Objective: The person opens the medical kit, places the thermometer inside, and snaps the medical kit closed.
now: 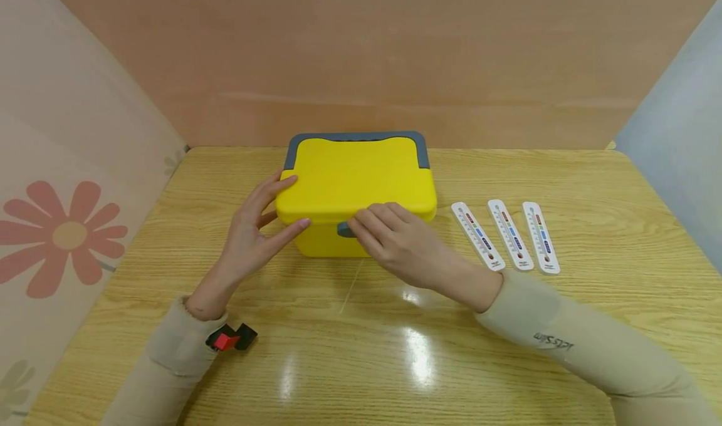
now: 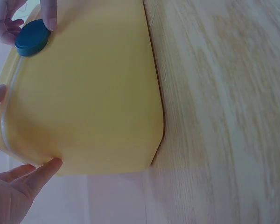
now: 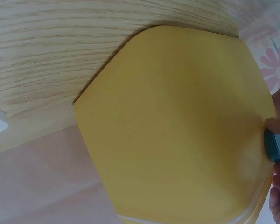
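A yellow box (image 1: 355,178) with a lid sits on the table, its grey-blue handle (image 1: 361,136) lying along the lid's back edge. My left hand (image 1: 248,232) is at the box's left front corner, fingers spread: the thumb presses on the front wall and fingers touch the lid's left edge. In the left wrist view, that straight thumb (image 2: 49,170) rests on the front wall. My right hand (image 1: 400,244) pinches the dark teal latch (image 2: 31,37) at the middle of the box's front, just under the lid, with bent fingers over the lid's edge. The lid is down on the box.
Three white thermometers (image 1: 510,235) lie side by side on the wooden table (image 1: 479,357), right of the box. A brown wall (image 1: 383,56) rises behind, and a wall with pink flowers (image 1: 68,235) stands at left. A black and red piece (image 1: 231,338) is at the left cuff.
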The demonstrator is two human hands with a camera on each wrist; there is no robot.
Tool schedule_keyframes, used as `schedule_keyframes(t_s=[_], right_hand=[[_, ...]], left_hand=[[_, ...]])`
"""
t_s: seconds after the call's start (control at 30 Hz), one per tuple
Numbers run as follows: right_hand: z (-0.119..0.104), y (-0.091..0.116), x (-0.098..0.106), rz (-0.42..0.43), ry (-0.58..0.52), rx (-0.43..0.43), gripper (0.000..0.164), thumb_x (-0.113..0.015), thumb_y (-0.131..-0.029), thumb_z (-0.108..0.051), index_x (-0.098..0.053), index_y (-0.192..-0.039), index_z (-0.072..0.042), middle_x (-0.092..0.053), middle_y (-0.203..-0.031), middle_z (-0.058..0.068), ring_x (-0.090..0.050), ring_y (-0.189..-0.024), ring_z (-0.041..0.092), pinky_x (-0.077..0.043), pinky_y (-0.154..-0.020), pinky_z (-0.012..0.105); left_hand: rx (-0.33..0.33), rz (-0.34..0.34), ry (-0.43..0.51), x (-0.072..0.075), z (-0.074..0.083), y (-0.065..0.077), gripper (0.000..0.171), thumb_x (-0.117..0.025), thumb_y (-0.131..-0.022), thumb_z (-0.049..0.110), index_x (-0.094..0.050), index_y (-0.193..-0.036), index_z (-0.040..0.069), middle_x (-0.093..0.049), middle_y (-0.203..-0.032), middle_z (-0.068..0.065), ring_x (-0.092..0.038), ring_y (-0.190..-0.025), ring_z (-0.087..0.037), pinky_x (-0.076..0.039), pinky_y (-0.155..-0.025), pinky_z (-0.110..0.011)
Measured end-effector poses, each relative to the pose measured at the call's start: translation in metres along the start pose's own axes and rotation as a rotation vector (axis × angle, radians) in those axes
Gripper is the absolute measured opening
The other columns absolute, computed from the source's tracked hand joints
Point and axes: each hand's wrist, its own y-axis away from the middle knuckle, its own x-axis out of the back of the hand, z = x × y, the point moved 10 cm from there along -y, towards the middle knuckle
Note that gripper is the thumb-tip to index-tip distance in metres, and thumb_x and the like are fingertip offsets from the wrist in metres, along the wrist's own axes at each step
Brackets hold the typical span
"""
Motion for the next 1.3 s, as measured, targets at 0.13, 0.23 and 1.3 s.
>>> schedule_keyframes(t_s=[0.13, 0.23, 1.3], right_hand=[[-0.002, -0.003, 0.001, 0.05, 0.029, 0.006, 0.028, -0.04, -0.102, -0.009, -0.063, -0.109, 0.004, -0.062, -0.103, 0.012, -0.055, -0.091, 0.026, -0.05, -0.078, 0.029], [-0.001, -0.003, 0.003, 0.093, 0.028, 0.003, 0.031, -0.037, -0.101, -0.011, -0.064, -0.106, 0.004, -0.062, -0.1, 0.012, -0.055, -0.088, 0.025, -0.05, -0.075, 0.028], [0.029, 0.019, 0.012, 0.138, -0.634, -0.487, 0.037, -0.055, -0.097, -0.035, -0.07, -0.083, -0.004, -0.064, -0.084, 0.002, -0.061, -0.077, 0.013, -0.055, -0.068, 0.022]], left_hand=[[0.002, 0.003, -0.003, 0.0, 0.0, 0.0, 0.065, -0.074, -0.082, 0.006, -0.048, -0.141, 0.021, -0.032, -0.154, -0.002, -0.037, -0.137, -0.028, -0.047, -0.094, -0.061], [-0.003, 0.002, -0.005, 0.0, 0.0, 0.0, 0.065, -0.074, -0.082, 0.006, -0.048, -0.141, 0.021, -0.032, -0.154, -0.002, -0.038, -0.136, -0.029, -0.048, -0.094, -0.061], [0.019, -0.008, -0.006, -0.002, -0.001, 0.001, 0.065, -0.074, -0.084, 0.008, -0.047, -0.142, 0.022, -0.03, -0.155, -0.001, -0.034, -0.139, -0.028, -0.045, -0.096, -0.062]])
